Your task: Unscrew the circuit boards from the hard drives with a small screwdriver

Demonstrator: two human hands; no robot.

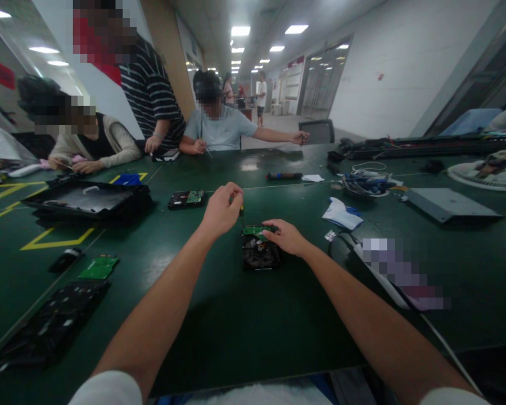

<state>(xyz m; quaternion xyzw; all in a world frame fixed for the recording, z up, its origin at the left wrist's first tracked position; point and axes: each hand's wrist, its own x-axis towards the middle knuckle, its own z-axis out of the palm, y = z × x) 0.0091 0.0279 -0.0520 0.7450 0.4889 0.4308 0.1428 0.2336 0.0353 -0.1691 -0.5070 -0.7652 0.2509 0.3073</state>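
The hard drive (261, 256) lies flat on the table (244, 320), centred in front of the person. Its near section is black and glossy, with a small pale round part; a green circuit board (252, 230) sits at the far end. The right hand (287, 237) is at the drive's far right side, thumb and fingers slightly parted at the board; whether they grip it cannot be told. The left hand (223, 208), above the far left corner, has its fingertips pinched closed on the upper part of an upright, slim screwdriver (242, 214). The tabletop is dark green with a dull sheen. Beyond the left hand lies a second drive (186, 199). At the far edge sits a co-worker in a light blue shirt (223, 126); behind, a white wall (375, 79) flanks a corridor under ceiling lights (240, 31).
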